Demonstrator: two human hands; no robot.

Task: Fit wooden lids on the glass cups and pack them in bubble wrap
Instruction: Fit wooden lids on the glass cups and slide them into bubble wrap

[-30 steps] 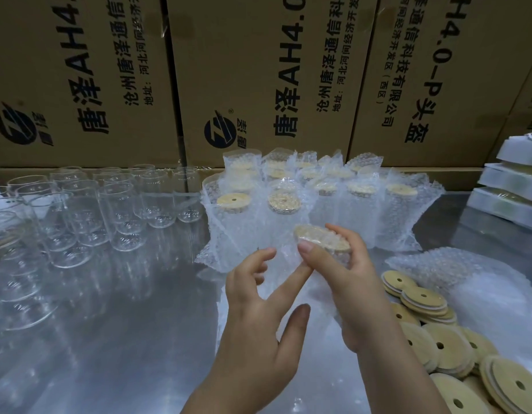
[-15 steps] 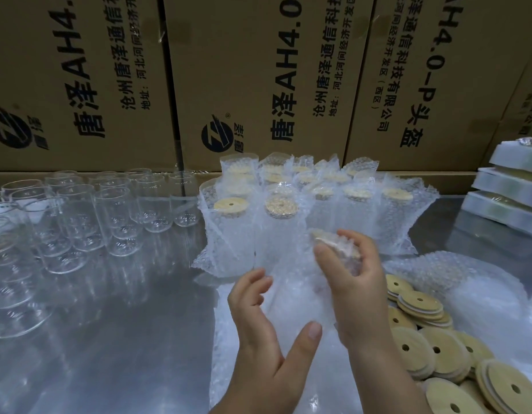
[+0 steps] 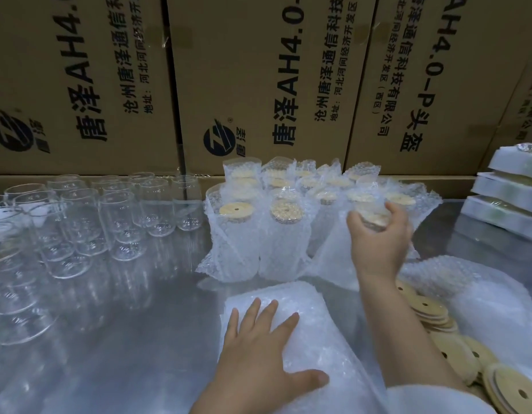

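Gripping wrapped cup (image 3: pixel 370 219), left hand (image 3: pixel 258 351) on bubble wrap (image 3: pixel 321 321)

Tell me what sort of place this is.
Probably a packing bench in a warehouse or small factory: stacked printed cartons behind, rows of bare glass cups, and bubble-wrapped lidded cups.

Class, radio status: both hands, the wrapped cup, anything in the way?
Left hand flat on bubble wrap stack. Right hand grips wrapped cup beside packed cups. No obstacle seen.
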